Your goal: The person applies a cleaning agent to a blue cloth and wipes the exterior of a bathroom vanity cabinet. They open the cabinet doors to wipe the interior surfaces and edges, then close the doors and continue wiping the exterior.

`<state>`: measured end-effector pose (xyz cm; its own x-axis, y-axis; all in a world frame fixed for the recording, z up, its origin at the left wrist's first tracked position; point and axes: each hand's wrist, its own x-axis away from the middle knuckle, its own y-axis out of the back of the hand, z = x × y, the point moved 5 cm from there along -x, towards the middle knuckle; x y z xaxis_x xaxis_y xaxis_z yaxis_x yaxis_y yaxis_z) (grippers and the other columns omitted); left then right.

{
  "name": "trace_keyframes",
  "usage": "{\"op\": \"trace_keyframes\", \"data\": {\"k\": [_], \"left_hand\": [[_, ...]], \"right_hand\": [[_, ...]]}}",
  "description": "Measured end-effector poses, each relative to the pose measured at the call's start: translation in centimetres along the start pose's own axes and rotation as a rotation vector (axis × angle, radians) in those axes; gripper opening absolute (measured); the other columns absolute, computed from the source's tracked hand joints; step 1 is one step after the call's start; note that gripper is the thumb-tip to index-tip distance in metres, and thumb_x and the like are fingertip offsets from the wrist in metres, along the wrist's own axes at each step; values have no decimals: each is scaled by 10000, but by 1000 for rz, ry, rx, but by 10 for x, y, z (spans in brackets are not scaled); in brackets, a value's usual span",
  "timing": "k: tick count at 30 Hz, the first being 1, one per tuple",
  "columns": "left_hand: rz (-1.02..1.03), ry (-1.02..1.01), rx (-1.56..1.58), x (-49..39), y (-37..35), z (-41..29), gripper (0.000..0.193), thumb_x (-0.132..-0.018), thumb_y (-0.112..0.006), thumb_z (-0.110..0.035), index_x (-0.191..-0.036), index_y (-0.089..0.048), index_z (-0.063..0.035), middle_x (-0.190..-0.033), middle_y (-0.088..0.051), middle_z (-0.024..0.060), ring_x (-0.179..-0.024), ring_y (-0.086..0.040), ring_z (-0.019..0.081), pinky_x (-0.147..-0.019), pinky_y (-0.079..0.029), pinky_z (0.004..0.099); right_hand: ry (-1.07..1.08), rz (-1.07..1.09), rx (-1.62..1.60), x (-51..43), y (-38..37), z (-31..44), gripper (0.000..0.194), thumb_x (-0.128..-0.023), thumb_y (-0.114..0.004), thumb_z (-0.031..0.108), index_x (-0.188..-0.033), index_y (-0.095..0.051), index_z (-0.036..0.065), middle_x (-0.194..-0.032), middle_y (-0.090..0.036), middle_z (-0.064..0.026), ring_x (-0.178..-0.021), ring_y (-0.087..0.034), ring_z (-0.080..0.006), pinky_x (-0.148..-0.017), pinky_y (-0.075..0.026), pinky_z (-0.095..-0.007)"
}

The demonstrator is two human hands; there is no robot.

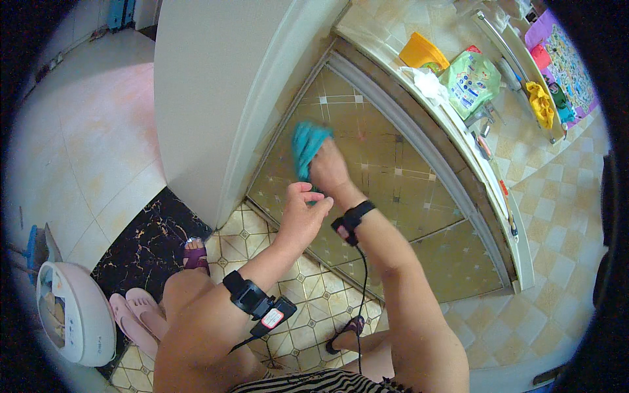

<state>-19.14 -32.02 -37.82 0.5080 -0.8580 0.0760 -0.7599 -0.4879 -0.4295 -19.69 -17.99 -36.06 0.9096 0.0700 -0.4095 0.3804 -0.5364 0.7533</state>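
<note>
My right hand (329, 167) is closed on a turquoise cloth (309, 142), slightly blurred, in front of a framed, glossy patterned panel (388, 162). The cloth covers most of its fingers, and whether it touches the panel is hard to tell. Just below and to the left is my left hand (302, 211), its thumb and fingertips drawn close together. A bit of turquoise shows behind those fingertips, but whether they pinch the cloth is unclear. Black straps with small devices circle my left forearm (250, 294) and right wrist (351, 223), each with a cable.
Along a pale ledge stand a yellow tub (423, 53), a green refill pouch (471, 81) and crumpled white plastic (427, 86). A rail shelf (516, 54) carries a yellow cloth (540, 105). At left are a white door (211, 98), pink flip-flops (142, 314) and a white bin (83, 314).
</note>
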Motion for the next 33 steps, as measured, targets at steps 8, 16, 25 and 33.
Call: {"op": "trace_keyframes", "data": {"k": [8, 16, 25, 33], "left_hand": [[-67, 45, -57, -5, 19, -4, 520, -754, -618, -114, -1163, -328, 20, -1009, -550, 137, -748, -574, 163, -648, -451, 277], [-25, 48, -95, -8, 2, 8, 513, -765, -608, -107, -1174, -320, 11, -1025, -535, 130, -743, -564, 144, -636, -434, 263], [51, 0, -230, 10, -8, 28, 524, -756, -618, -113, -1162, -316, 24, -1001, -540, 138, -746, -572, 171, -705, -459, 304], [50, 7, -406, 1, -7, 22, 551, -748, -623, -124, -1174, -302, 15, -1010, -544, 145, -798, -581, 207, -734, -463, 330]], "right_hand": [[-230, -32, 29, -47, -14, -9, 293, -762, -487, 170, -1014, -596, 70, -1046, -600, -98, -997, -513, -276, -909, -366, -369], [-113, 84, 87, 103, 5, 0, 300, -721, -535, 162, -1012, -591, 111, -1063, -586, -67, -1037, -496, -237, -915, -366, -367], [-680, 443, 461, 198, 147, -49, 373, -724, -579, 206, -1089, -534, 141, -1111, -536, -67, -1045, -492, -267, -872, -406, -401], [-155, -13, 197, 13, 58, -43, 376, -647, -593, 172, -1012, -587, 82, -1113, -549, -133, -1049, -485, -327, -942, -350, -454]]}}
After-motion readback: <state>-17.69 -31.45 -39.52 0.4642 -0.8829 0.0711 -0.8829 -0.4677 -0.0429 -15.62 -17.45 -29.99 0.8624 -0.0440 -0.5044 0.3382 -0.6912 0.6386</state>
